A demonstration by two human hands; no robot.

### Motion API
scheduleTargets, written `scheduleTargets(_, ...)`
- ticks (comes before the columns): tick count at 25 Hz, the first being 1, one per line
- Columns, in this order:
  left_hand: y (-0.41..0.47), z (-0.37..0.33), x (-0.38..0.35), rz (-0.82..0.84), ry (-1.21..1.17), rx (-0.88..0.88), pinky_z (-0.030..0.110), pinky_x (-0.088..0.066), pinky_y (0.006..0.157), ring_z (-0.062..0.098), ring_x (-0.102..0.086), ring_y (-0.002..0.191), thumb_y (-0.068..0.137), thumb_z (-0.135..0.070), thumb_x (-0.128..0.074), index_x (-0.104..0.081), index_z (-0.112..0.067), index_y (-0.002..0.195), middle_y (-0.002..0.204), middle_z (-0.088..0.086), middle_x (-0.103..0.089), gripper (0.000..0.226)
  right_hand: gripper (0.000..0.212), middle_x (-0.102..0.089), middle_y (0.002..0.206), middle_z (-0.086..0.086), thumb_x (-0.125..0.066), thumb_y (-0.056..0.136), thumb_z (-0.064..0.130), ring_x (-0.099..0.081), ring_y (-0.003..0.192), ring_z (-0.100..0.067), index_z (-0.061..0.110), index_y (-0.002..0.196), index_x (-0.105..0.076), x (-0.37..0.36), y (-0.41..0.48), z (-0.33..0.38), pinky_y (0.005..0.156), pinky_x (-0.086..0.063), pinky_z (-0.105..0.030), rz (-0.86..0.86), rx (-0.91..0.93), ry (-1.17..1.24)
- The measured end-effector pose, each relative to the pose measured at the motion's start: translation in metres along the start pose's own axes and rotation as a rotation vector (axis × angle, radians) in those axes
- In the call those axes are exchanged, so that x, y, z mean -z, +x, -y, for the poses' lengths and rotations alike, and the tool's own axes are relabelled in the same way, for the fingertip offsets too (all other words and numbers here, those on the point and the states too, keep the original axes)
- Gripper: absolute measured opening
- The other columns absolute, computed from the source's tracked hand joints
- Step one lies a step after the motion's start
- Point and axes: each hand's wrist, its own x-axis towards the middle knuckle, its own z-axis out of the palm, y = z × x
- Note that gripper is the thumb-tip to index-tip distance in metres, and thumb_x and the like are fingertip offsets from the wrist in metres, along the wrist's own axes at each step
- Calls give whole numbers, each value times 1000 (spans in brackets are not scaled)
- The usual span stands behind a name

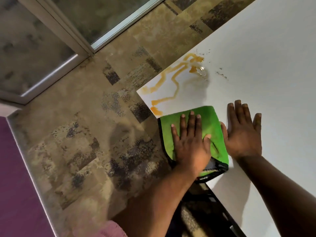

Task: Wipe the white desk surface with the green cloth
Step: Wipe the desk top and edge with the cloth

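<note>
Partly hidden under the left hand (190,142): green cloth (207,124), folded, black-edged, lying on the white bench (266,69) at its near-left edge, one corner overhanging. Underside of that corner dark and hard to make out. Left hand flat, fingers spread, pressed palm-down on the cloth, gripping nothing. Right hand (243,134) open too, flat on the bare bench just right of the cloth, thumb touching the cloth's edge. Beyond the cloth, orange streaks of spill (172,82) across the bench corner, with small dark specks farther right. Both forearms cut off at the bottom.
</note>
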Motion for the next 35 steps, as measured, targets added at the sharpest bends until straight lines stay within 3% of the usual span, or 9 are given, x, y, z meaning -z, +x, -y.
scheduleTargets(3,-40,-7,-15,-28,-116,84,67,4,124,25,7,162,104,-55,-32,-15,-24,166,176,-1,-6,71,76,-12,175,-11,-20,105,58,-7,162,-28,13,167,-18,2,0,0,128,-4,-61,-20,-9,6)
scheduleTargets(6,-16,5,-10,-75,-229,129,71,1,124,22,9,162,105,-50,-39,-21,-25,165,175,-4,-9,68,75,-17,174,-15,-25,103,55,-13,161,-31,11,164,-22,0,1,2,126,-8,-64,-52,8,-1)
scheduleTargets(10,6,26,-8,-162,-306,133,66,-3,126,21,2,162,105,-43,-44,-32,-18,162,174,-2,-15,63,74,-22,172,-18,-28,102,54,-18,159,-34,11,162,-23,-6,2,-2,124,-12,-66,-88,27,-19)
scheduleTargets(13,-32,8,-22,-197,-450,126,58,-17,128,21,6,162,106,-39,-41,-29,-11,162,175,2,-10,64,74,-21,172,-18,-29,102,54,-18,159,-34,11,163,-22,-6,3,-4,124,-12,-66,-92,26,-24)
scheduleTargets(16,-57,-3,-30,-158,-476,62,56,-19,128,20,8,162,107,-39,-39,-25,-12,163,175,0,-7,64,74,-20,172,-17,-28,103,55,-17,159,-33,12,163,-22,-4,3,-4,124,-12,-66,-87,37,-14)
scheduleTargets(20,-3,26,-9,-161,-455,71,63,-11,128,21,-4,162,104,-35,-40,-32,-14,161,173,1,-21,61,76,-21,172,-17,-27,102,55,-18,159,-34,10,163,-23,-3,3,-3,125,-11,-65,-90,35,-4)
scheduleTargets(25,47,63,9,-252,-487,131,58,-18,127,24,-11,161,105,-23,-52,-37,-9,159,170,5,-28,58,76,-20,172,-17,-25,103,55,-15,160,-34,9,164,-23,-3,0,-3,126,-8,-64,-84,39,-11)
scheduleTargets(30,7,34,-3,-206,-462,163,53,-22,128,22,3,162,107,-32,-42,-26,-7,163,174,7,-13,63,75,-15,174,-15,-24,104,52,-11,161,-31,10,165,-19,0,1,0,127,-5,-64,-43,28,-21)
scheduleTargets(35,8,36,3,-108,-415,122,61,-18,126,21,2,162,107,-34,-41,-24,-12,164,175,3,-11,63,67,-17,174,-13,-20,107,40,-17,161,-33,9,166,-21,1,2,41,127,-11,-60,54,323,-4)
